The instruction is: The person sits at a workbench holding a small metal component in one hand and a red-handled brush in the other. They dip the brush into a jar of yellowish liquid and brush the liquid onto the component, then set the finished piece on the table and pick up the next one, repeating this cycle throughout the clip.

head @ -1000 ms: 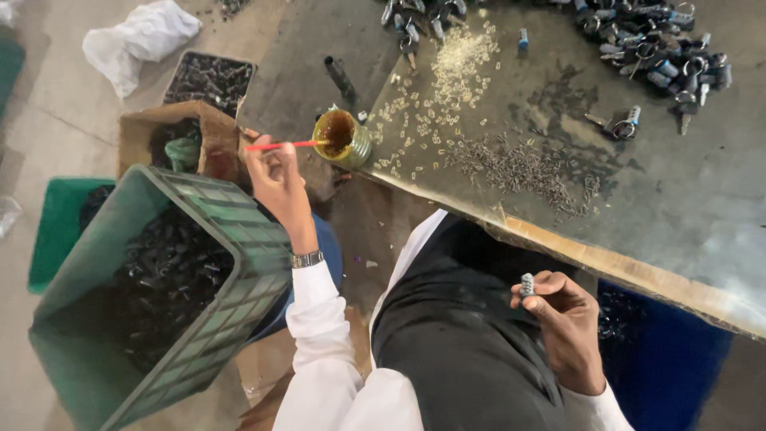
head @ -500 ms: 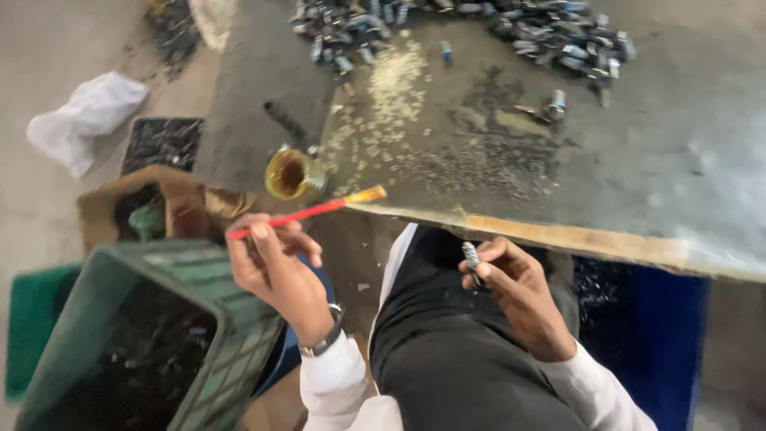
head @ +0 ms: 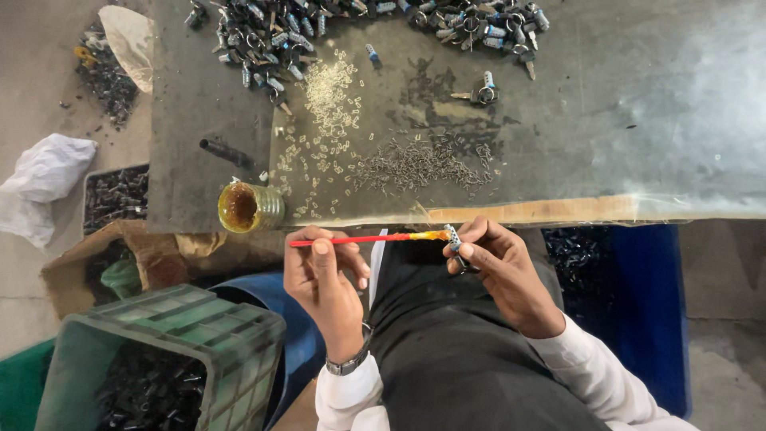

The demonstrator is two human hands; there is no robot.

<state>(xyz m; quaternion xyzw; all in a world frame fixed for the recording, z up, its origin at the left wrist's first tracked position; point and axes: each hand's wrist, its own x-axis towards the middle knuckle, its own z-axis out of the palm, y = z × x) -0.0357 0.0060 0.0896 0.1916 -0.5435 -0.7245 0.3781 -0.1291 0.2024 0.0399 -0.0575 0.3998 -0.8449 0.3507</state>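
My left hand (head: 325, 281) grips a thin red brush (head: 359, 239) held level, its yellow-coated tip touching a small metal lock cylinder (head: 455, 239). My right hand (head: 501, 270) pinches that cylinder between fingers and thumb, just below the table's front edge (head: 558, 211). A small open tin of amber grease (head: 249, 207) stands on the table corner to the left of the brush.
The worktable carries a pile of lock cylinders and keys (head: 351, 24) at the back, scattered small pale clips (head: 327, 104) and dark pins (head: 415, 164). A green crate of dark metal parts (head: 159, 359) sits at lower left, a cardboard box (head: 112, 267) beside it, a blue bin (head: 638, 303) at right.
My left hand brought the brush away from the tin and across to the right. My right hand rose with the cylinder until brush tip and cylinder met.
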